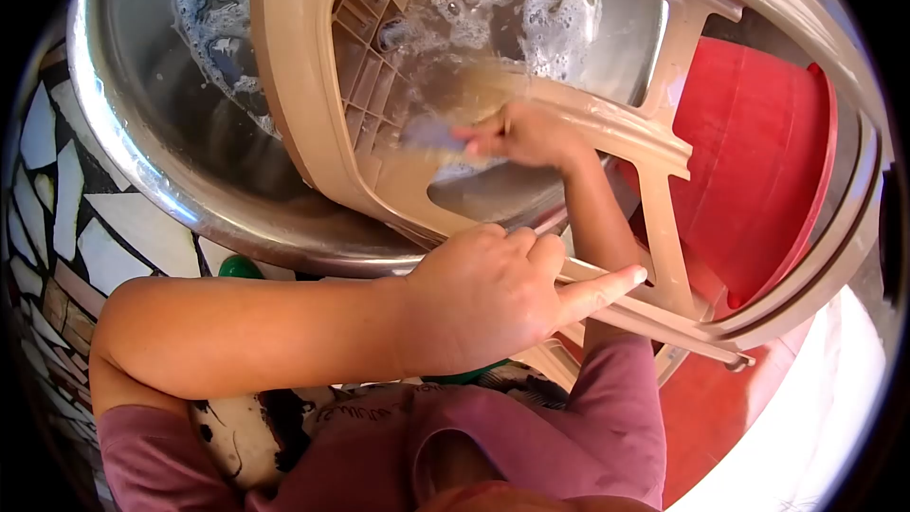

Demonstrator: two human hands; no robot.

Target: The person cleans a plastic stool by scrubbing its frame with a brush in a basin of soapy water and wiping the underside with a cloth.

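Note:
A beige plastic chair (294,85) lies tipped over a wide metal basin (161,190) of soapy water. My left hand (493,294) is closed over the chair's near edge, with one finger stretched out along it to the right. Inside the chair frame, my right hand (536,136) grips a bluish scrubbing brush (434,136), smeared by motion, close to the ribbed underside of the seat. Splashing water and foam partly cover the chair around the brush.
A red plastic tub (749,161) stands on the right, behind the chair's curved rails. White foam (564,24) floats in the basin. The floor (123,237) at left is broken-tile mosaic. Something green (240,267) shows beside the basin.

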